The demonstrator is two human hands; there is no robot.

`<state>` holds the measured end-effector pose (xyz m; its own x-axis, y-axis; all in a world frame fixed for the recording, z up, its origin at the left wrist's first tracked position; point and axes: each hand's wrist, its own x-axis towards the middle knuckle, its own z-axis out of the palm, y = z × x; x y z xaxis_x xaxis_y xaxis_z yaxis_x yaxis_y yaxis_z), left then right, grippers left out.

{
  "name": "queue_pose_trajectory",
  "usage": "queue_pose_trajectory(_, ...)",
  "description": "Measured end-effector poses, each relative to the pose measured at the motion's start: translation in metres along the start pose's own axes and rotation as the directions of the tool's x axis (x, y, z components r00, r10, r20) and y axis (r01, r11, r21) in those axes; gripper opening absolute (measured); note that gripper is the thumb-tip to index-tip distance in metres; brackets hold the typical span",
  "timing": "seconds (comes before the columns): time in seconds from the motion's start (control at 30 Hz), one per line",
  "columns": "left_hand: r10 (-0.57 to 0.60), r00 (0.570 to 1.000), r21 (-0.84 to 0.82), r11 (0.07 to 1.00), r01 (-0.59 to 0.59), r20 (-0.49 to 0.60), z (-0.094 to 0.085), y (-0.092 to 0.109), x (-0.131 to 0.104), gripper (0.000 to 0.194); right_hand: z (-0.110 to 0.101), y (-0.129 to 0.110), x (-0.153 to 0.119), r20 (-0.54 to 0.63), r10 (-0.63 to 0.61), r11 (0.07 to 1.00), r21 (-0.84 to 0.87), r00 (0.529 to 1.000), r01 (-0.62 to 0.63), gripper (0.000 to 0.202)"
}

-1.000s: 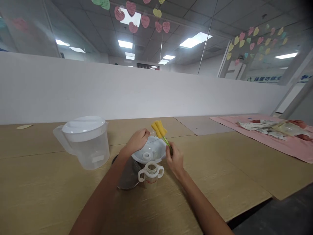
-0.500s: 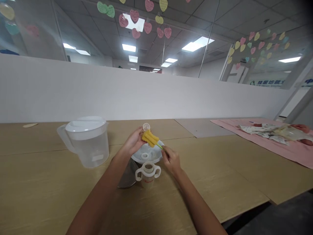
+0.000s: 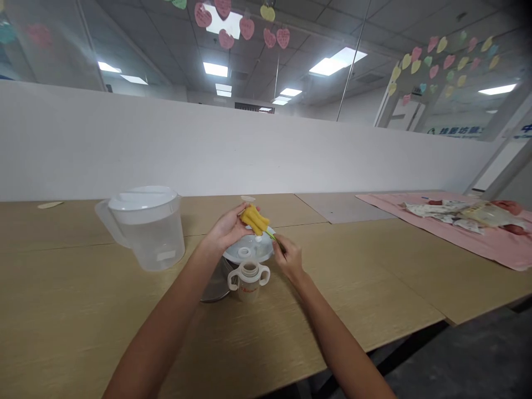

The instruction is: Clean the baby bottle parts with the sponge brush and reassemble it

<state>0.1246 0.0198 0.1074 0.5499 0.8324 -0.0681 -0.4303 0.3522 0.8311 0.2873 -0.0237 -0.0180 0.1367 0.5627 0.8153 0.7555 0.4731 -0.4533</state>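
Observation:
My right hand (image 3: pixel 288 257) is closed on the thin green handle of a bottle brush with a yellow sponge head (image 3: pixel 254 219). The fingers of my left hand (image 3: pixel 228 226) curl behind the sponge. A small translucent cap (image 3: pixel 248 198) shows as a thin rim just above them; my left hand seems to hold it, though the sponge covers most of it. Below both hands sits a white bowl (image 3: pixel 230 255) with a white ring (image 3: pixel 244 251) and clear parts in it. Nearer me stands an uncapped two-handled baby bottle (image 3: pixel 249 285), upright with red print.
A lidded clear plastic pitcher (image 3: pixel 160 238) stands to the left. A grey round metal piece (image 3: pixel 214 285) lies beside the bottle, partly under the bowl. Far right, a pink cloth (image 3: pixel 477 244) bears crumpled items (image 3: pixel 444 213). A white partition (image 3: pixel 249 149) borders the tabletop (image 3: pixel 353 277) behind.
The cap has tipped from facing me to nearly edge-on, and the sponge now covers more of it. The whole view has shifted, with the table things appearing slightly higher.

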Motion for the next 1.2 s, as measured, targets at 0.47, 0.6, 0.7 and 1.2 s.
queue_pose_trajectory(0.47,0.215,0.977,0.277,0.938,-0.207,0.002,-0.019,0.002,0.003,0.018,-0.022,0.018,0.01,0.178,-0.186,0.961,-0.173,0.966,0.217,0.024)
queue_pose_trajectory(0.6,0.253,0.965,0.349,0.9,-0.261,0.069,-0.014,-0.003,-0.001,0.023,-0.02,0.014,0.01,0.052,-0.178,0.96,-0.209,0.983,0.185,0.023)
queue_pose_trajectory(0.7,0.302,0.945,0.416,0.848,-0.327,0.126,-0.01,-0.001,-0.006,0.024,-0.018,0.012,0.009,0.101,-0.236,0.943,-0.218,0.967,0.253,0.023)
queue_pose_trajectory(1.2,0.157,0.94,0.953,0.033,0.301,-0.302,-0.074,0.029,-0.019,0.027,-0.018,0.015,0.01,0.014,-0.177,0.937,-0.303,0.984,0.173,0.022)
